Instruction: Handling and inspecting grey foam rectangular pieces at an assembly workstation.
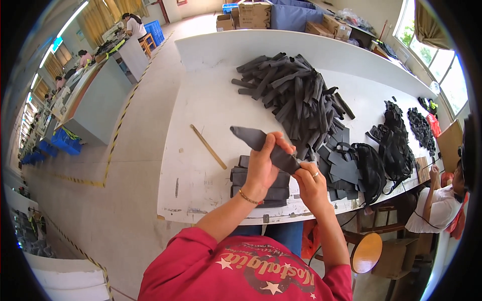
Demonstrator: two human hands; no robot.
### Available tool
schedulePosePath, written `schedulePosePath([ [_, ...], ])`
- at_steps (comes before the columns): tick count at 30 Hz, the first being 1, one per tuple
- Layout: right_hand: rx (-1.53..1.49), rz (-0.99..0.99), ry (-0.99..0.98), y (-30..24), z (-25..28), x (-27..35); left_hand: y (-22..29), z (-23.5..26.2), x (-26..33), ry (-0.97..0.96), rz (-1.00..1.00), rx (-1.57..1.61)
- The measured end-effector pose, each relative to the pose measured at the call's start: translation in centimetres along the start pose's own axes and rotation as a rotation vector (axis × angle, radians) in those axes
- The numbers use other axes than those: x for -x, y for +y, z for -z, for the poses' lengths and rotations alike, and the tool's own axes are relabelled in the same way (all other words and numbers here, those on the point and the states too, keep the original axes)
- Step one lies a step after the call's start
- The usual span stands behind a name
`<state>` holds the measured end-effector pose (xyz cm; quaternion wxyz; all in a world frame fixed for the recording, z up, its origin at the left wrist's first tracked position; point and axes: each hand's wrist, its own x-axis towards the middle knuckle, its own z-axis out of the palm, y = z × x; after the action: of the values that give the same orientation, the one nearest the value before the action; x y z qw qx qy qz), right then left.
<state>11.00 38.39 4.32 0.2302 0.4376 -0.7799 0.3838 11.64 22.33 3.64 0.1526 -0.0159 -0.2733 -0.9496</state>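
A dark grey fabric tube (249, 136) is held in the air over the white table, slanting from upper left to lower right. My left hand (266, 163) grips it around its middle, thumb on top. At its lower right end my right hand (310, 183) pinches it, a ring on one finger. Below my hands lies a neat stack of flat dark fabric pieces (276, 194), partly hidden by my left wrist. Beyond, a large loose heap of similar dark tubes (296, 95) covers the table's middle.
A wooden strip (208, 146) lies left of the stack. Dark flat pieces (344, 165) and black bags (370, 170) sit to the right. A co-worker (436, 200) sits at the right end. A low white partition (326, 55) bounds the far side; a round stool (366, 253) stands at lower right.
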Motion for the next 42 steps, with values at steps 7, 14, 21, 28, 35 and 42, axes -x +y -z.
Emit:
schedulePosePath([
  [7,-0.046,0.058,0.015,-0.2,0.5,-0.7,-0.1,-1.0,1.2,-0.091,0.015,0.055],
  [14,-0.036,0.096,0.025,-0.6,-0.2,-1.3,-0.5,-0.4,0.7,-0.083,0.102,0.29],
  [21,-0.028,0.093,0.011,-0.6,-0.6,-1.2,-1.1,0.2,0.8,-0.07,0.118,0.331],
  [28,-0.05,0.089,0.032,-0.6,-1.2,-1.2,-1.1,0.0,1.0,-0.092,0.114,0.365],
  [35,-0.064,0.053,0.048,-0.8,-1.6,-1.1,-1.4,0.1,1.2,-0.072,0.118,0.352],
  [42,0.022,-0.006,-0.067,-1.3,-1.2,-0.7,1.9,0.4,-0.8,0.292,0.037,-0.028],
])
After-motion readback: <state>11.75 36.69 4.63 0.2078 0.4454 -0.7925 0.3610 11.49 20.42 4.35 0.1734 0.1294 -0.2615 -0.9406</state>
